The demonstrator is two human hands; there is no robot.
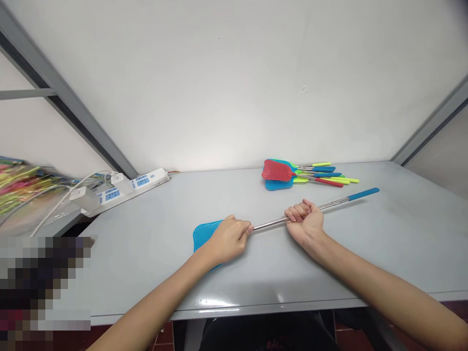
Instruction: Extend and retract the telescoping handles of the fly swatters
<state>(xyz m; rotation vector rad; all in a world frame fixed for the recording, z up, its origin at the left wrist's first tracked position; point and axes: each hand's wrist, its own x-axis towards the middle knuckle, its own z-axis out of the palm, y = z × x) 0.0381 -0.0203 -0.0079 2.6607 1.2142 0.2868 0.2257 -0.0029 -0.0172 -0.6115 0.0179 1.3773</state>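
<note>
A blue fly swatter (205, 234) with a metal telescopic shaft and a blue grip is held in both hands over the grey table. My left hand (234, 236) is closed around the neck beside the blue paddle and hides part of it. Further along, my right hand (305, 222) has its fingers curled around the extended shaft, palm side up. The blue grip end points to the right and slightly away from me. Behind my hands lies a pile of fly swatters (277, 170) with red, blue and yellow-green parts.
A white power strip (126, 191) with plugs and cables sits at the table's left edge. Beyond it, many colourful items in clear plastic (25, 187) lie on another surface. A white wall (234, 87) and grey metal frame (431, 119) border the table (146, 273).
</note>
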